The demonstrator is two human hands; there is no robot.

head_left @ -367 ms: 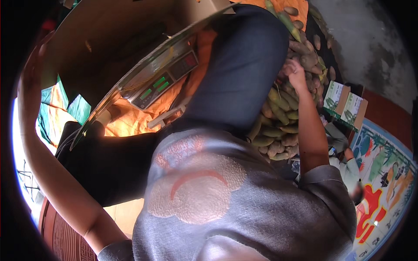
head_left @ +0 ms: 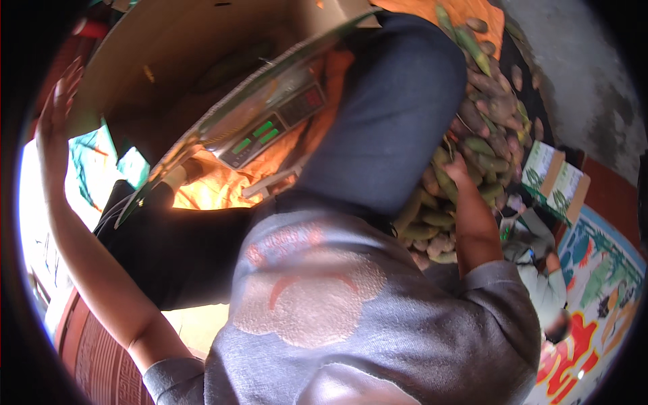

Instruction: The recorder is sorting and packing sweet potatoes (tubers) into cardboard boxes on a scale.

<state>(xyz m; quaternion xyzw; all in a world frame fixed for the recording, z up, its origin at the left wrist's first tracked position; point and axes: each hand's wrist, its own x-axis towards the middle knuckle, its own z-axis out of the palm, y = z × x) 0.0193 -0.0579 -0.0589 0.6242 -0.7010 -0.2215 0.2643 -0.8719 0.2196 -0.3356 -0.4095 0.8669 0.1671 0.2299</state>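
To my right, a pile of root vegetables [head_left: 496, 101] lies beside my bent leg. Some are long and green, others plump and pinkish brown. My right hand [head_left: 457, 167] reaches into the near part of the pile, its fingers curled round a long greenish tuber [head_left: 442, 172]; the fingertips are partly hidden. At the far left, my left hand [head_left: 57, 111] rests against the side of a big cardboard box [head_left: 158, 54], fingers stretched out and holding nothing. The box is tilted with its opening towards me, and dim long shapes show inside it.
A digital scale [head_left: 266, 131] with lit green displays stands behind the box's near edge, on orange sheeting [head_left: 202, 185]. At right are small white and green cartons [head_left: 557, 179], another person [head_left: 540, 263] and a colourful printed board [head_left: 607, 270]. Reddish brown furniture [head_left: 101, 344] is at lower left.
My right hand has moved nearer to me, from the pinkish tubers to the greenish ones. My left hand stays at the box, its fingers now showing more clearly. The whole view has shifted slightly.
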